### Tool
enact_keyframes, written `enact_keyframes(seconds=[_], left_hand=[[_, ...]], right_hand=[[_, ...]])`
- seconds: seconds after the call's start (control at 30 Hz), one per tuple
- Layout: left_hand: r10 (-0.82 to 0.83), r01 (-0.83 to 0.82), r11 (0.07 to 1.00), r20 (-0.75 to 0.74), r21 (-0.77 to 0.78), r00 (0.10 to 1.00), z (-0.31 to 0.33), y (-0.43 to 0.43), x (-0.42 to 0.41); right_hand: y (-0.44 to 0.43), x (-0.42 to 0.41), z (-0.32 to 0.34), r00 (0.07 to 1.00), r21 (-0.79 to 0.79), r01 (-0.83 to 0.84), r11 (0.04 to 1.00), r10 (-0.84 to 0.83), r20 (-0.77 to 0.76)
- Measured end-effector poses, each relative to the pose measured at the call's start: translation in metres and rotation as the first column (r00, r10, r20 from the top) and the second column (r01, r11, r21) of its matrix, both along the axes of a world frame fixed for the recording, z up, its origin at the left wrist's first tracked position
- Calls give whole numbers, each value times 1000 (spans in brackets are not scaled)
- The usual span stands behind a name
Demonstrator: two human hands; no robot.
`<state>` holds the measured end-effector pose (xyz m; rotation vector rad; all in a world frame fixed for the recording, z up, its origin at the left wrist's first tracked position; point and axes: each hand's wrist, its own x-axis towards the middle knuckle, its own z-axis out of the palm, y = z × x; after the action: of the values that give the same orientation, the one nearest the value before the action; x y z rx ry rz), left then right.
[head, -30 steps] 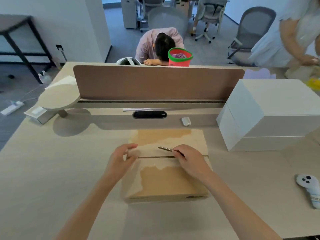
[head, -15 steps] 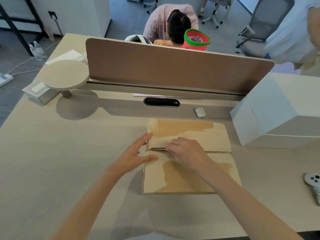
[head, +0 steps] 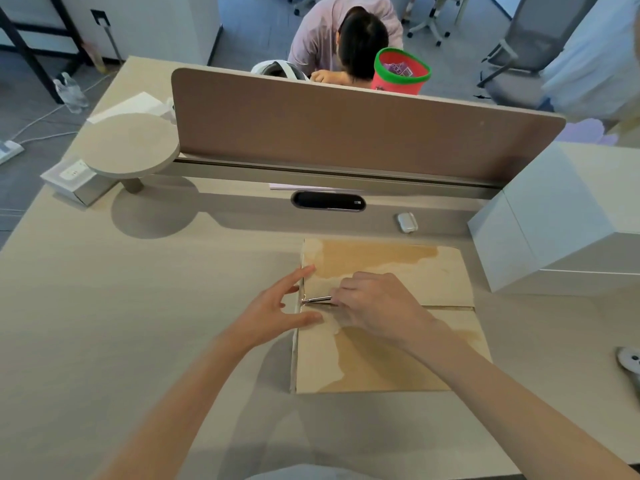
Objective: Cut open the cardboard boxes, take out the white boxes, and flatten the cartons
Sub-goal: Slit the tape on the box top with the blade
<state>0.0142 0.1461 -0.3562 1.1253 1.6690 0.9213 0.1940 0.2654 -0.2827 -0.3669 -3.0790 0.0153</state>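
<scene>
Head view, carton: the cardboard box (head: 391,362) is set flat on the desk (head: 138,306), straight ahead of both hands, its flaps not yet raised.
Head view, long axis: the centre seam (head: 446,306) is laid left to right across the lid; the cut is judged to run along it.
Head view, right hand: the right hand (head: 377,306) is curled round a thin metal cutter (head: 317,300), whose tip is held at the seam's left end.
Head view, left hand: the left hand (head: 277,310) is spread flat, with the thumb pressed on the near flap and nothing gripped.
Head view, nearer hand: the seam's left end is met by both hands; its right stretch is nearer the right hand.
Head view, white boxes: the white boxes (head: 554,237) are stacked at the right, apart from the carton.
Head view, change: one second ago the tip was near mid-seam, and half a second ago just inside the edge; now it is at the edge.
</scene>
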Motion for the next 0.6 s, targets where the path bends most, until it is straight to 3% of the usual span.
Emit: enact_keyframes(seconds=[0.37, 0.6], left_hand=[[-13, 13, 1000, 0, -4, 1000, 2, -1, 0], [-15, 15, 1000, -8, -14, 1000, 3, -1, -2]], right_hand=[[-9, -13, 26, 946, 12, -35, 999, 29, 323], [-6, -14, 38, 922, 98, -36, 995, -4, 386]])
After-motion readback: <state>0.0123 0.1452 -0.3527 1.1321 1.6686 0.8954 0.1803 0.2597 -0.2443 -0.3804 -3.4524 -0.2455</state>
